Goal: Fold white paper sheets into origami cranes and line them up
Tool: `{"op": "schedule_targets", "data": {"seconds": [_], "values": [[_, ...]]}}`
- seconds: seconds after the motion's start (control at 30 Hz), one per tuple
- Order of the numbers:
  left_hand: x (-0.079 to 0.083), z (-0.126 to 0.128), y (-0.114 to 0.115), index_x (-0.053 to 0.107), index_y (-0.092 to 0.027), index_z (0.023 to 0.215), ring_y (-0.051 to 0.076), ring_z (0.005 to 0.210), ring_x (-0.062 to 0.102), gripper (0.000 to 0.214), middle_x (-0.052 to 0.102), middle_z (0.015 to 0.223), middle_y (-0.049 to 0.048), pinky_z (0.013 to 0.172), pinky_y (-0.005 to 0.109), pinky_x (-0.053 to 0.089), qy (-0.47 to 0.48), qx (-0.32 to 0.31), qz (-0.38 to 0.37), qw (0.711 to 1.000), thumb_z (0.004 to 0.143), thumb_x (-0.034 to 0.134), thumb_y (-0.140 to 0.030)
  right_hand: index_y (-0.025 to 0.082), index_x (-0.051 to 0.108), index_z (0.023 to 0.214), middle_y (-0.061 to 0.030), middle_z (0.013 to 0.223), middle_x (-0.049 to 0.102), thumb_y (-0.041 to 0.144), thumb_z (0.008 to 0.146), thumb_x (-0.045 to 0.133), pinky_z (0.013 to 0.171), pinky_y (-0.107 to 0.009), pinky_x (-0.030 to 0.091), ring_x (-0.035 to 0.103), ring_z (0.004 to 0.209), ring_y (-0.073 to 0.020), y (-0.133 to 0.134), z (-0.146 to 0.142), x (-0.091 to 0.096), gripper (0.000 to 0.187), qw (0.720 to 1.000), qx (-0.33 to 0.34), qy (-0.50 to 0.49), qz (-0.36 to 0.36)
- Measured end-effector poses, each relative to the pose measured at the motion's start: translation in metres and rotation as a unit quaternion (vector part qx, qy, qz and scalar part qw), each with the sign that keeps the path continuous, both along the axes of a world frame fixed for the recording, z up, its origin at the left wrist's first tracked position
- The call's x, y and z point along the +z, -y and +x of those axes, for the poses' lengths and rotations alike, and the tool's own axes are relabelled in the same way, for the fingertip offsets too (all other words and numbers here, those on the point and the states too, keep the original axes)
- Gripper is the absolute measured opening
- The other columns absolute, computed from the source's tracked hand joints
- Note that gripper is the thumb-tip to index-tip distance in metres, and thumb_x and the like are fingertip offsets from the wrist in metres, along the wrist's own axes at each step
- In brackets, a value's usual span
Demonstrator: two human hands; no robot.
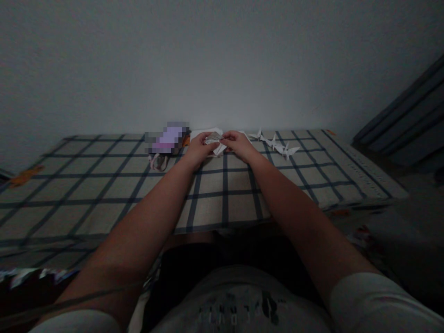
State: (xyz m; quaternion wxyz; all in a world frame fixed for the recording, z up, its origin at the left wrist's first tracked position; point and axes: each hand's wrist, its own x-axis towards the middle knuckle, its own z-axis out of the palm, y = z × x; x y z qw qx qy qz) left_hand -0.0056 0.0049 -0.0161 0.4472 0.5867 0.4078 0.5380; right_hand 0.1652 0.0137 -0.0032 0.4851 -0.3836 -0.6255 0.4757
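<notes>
A soft checked cloth (pixel 104 185) covers the table below a bare, dim wall. At its far side my left hand (pixel 198 147) and right hand (pixel 237 142) meet, the fingertips of both pinching a small, creased folded paper (pixel 213 138) between them. Pointed white paper cranes (pixel 277 144) stand near my right hand. The paper's folds are too dim to make out.

Three paper cranes (pixel 287 150) stand far right, one folded paper (pixel 213 138) far centre, one purple bundle (pixel 168 140) to its left.
</notes>
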Motion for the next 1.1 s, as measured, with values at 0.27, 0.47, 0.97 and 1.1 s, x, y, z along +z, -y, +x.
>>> {"op": "schedule_targets", "data": {"seconds": [0.27, 0.47, 0.97, 1.1], "values": [[0.0003, 0.0006, 0.0009, 0.063, -0.016, 0.111, 0.020, 0.085, 0.066, 0.058, 0.069, 0.100, 0.0067, 0.079, 0.038, 0.056, -0.001, -0.029, -0.017, 0.999, 0.057, 0.082, -0.027, 0.016, 0.061, 0.082, 0.0032, 0.071, 0.060, 0.014, 0.081, 0.067, 0.052, -0.016, 0.044, 0.053, 0.059, -0.0063, -0.0053, 0.0018, -0.0037, 0.007, 1.000, -0.009, 0.004, 0.013], [0.0003, 0.0002, 0.0011, 0.064, -0.017, 0.112, 0.018, 0.081, 0.066, 0.056, 0.070, 0.096, 0.0055, 0.078, 0.035, 0.055, -0.006, -0.008, 0.010, 1.000, 0.058, 0.080, -0.026, 0.020, 0.060, 0.096, 0.0056, 0.070, 0.059, 0.014, 0.083, 0.066, 0.053, -0.016, 0.047, 0.055, 0.058, -0.0065, -0.0007, 0.0004, -0.0008, 0.015, 1.000, 0.004, -0.007, -0.003], [0.0017, 0.0009, 0.0046, 0.063, -0.017, 0.118, 0.018, 0.085, 0.065, 0.062, 0.068, 0.101, 0.0055, 0.074, 0.031, 0.056, -0.027, -0.029, -0.017, 0.999, 0.059, 0.080, -0.022, 0.018, 0.059, 0.084, 0.0040, 0.072, 0.059, 0.015, 0.084, 0.066, 0.055, -0.017, 0.044, 0.053, 0.060, -0.0071, -0.0019, 0.0020, -0.0012, 0.008, 0.999, -0.018, 0.037, 0.014], [0.0020, 0.0018, 0.0038, 0.062, -0.018, 0.119, 0.017, 0.083, 0.065, 0.062, 0.068, 0.102, 0.0059, 0.073, 0.032, 0.056, -0.010, -0.035, -0.035, 0.999, 0.060, 0.079, -0.022, 0.018, 0.058, 0.083, 0.0047, 0.071, 0.058, 0.011, 0.083, 0.065, 0.055, -0.017, 0.044, 0.052, 0.059, -0.0066, 0.0020, -0.0002, 0.0030, 0.010, 0.999, -0.023, 0.029, 0.002]]}}
